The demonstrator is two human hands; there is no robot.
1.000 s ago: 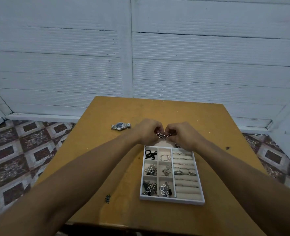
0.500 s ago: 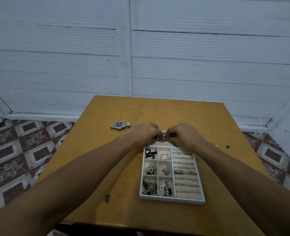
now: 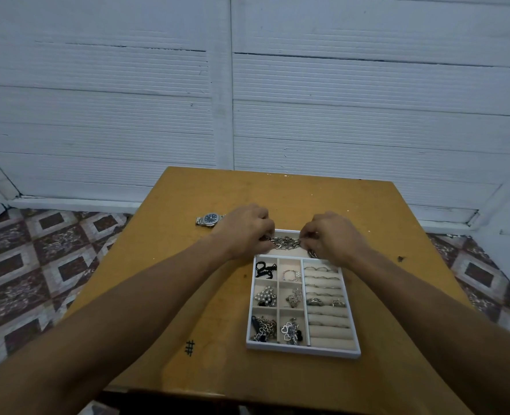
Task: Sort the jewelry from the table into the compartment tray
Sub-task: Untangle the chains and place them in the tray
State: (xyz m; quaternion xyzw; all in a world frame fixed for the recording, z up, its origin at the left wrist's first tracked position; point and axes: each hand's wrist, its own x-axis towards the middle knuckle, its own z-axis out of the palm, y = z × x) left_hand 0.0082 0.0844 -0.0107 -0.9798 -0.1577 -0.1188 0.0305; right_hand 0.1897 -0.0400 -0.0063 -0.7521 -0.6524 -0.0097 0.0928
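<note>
Centre frame, above top wide compartment of tray: chain stretched between left hand and right hand, fingers of both pinched on its ends; mid-placement, next likely needing lowering, bunching within walls, then release.

The left hand and right hand each pinch a silver chain, stretched between them over the far end of a white compartment tray on a yellow bench. A wristwatch lies beside the left hand.
</note>
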